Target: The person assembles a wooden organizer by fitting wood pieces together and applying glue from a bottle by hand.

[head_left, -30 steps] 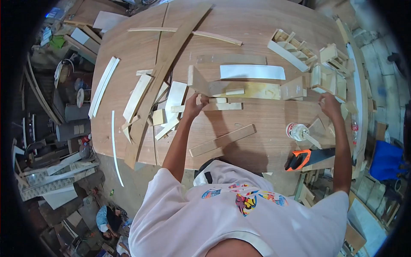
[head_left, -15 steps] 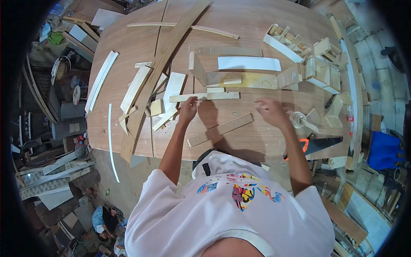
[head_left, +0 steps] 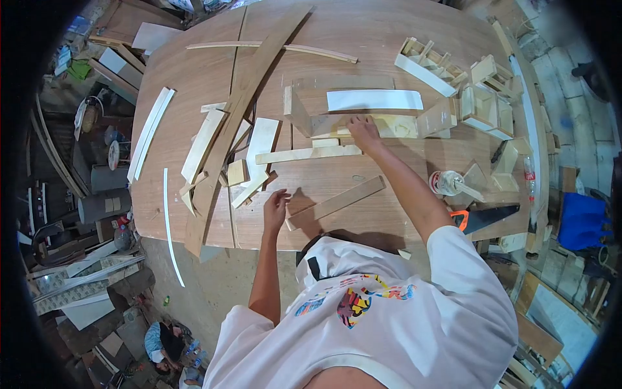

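My right hand [head_left: 364,132] reaches into a three-sided wooden frame [head_left: 298,107], its fingers closed over the spot on the stained board where a small wood block lay; the block itself is hidden. Just below the hand lies a long narrow wood strip [head_left: 308,155], with a short block [head_left: 325,142] against its far side. My left hand [head_left: 277,204] hovers near the table's front edge, fingers loosely apart with nothing in them. Close to its right, a flat wooden slat [head_left: 337,202] lies at a slant. A white panel [head_left: 374,100] rests within the frame.
To the right stand a glue jar [head_left: 446,183] with a stick, a handsaw [head_left: 489,218] with an orange handle, and small wooden compartment boxes [head_left: 486,110]. A long brown plank [head_left: 243,110] crosses the left side among offcuts. A person [head_left: 162,343] is low at the bottom left.
My right hand has moved forward and left from beside the slat into the frame, covering the small block. My left hand has left the narrow strip and drawn back toward me.
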### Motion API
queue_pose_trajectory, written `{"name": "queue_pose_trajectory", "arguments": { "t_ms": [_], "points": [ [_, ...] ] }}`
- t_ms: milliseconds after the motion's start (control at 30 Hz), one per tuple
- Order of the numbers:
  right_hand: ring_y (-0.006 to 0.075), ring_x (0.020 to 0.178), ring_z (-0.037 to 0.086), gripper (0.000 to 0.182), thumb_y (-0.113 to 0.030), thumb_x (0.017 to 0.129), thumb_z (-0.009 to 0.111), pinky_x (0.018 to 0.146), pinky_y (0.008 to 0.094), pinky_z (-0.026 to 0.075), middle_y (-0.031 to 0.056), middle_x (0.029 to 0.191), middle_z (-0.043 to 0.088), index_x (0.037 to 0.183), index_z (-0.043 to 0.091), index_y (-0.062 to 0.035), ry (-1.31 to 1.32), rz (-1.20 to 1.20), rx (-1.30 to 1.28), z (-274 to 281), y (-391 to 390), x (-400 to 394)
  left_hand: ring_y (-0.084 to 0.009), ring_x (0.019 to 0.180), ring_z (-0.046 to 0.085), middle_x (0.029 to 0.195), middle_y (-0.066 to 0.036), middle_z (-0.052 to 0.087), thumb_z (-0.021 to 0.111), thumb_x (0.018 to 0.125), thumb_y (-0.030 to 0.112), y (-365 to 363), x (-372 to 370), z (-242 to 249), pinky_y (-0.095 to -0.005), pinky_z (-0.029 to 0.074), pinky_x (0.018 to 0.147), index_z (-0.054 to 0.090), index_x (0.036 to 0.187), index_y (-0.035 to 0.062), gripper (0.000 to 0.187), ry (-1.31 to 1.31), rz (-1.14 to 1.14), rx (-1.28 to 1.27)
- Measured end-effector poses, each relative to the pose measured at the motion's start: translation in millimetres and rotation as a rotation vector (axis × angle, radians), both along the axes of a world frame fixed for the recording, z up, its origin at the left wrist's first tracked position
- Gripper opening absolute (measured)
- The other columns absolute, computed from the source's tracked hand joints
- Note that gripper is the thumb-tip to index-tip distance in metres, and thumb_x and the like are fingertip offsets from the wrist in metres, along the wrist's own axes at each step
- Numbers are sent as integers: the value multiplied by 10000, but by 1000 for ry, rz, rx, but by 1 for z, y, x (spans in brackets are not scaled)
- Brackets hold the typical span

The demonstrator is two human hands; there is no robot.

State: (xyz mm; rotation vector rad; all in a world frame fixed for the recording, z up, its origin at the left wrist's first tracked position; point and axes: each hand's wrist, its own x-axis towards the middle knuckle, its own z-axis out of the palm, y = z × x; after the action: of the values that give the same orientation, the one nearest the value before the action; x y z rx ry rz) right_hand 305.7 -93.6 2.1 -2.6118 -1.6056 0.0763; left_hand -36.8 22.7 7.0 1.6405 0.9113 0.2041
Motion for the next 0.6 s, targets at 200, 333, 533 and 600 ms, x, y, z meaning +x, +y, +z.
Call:
{"name": "queue_pose_trajectory", "arguments": {
  "t_ms": [200, 333, 533, 600],
  "points": [
    [243, 871, 615, 219, -57, 759, 597, 776, 372, 481, 99, 904, 629, 974, 574, -29, 667, -373, 539, -9, -18, 31, -164, 824, 618, 977, -119, 637, 420, 888, 23, 16, -14, -9, -262, 485, 712, 535, 1115, -23, 259, -1, 58, -39],
    [196, 831, 645, 247, -26, 755, 629, 724, 296, 506, 111, 880, 649, 989, 552, 0, 710, -426, 616, -9, -39, 48, -162, 815, 612, 976, -125, 634, 418, 894, 33, 22, -2, -6, -275, 492, 723, 534, 1106, -40, 253, -18, 56, -88],
    [201, 850, 644, 293, -19, 752, 619, 757, 315, 508, 123, 904, 644, 1029, 525, -20, 768, -257, 553, -1, -39, 42, -151, 794, 616, 946, -116, 641, 415, 910, 36, 26, 19, -8, -259, 489, 712, 548, 1090, -41, 236, -32, 32, -73],
    [271, 842, 640, 294, -19, 743, 611, 740, 347, 514, 140, 892, 637, 1017, 506, -31, 776, -228, 566, 1, -39, 42, -151, 794, 616, 940, -115, 640, 417, 911, 36, 25, 19, -9, -259, 489, 712, 548, 1089, -44, 236, -34, 26, -69]
  ]
}}
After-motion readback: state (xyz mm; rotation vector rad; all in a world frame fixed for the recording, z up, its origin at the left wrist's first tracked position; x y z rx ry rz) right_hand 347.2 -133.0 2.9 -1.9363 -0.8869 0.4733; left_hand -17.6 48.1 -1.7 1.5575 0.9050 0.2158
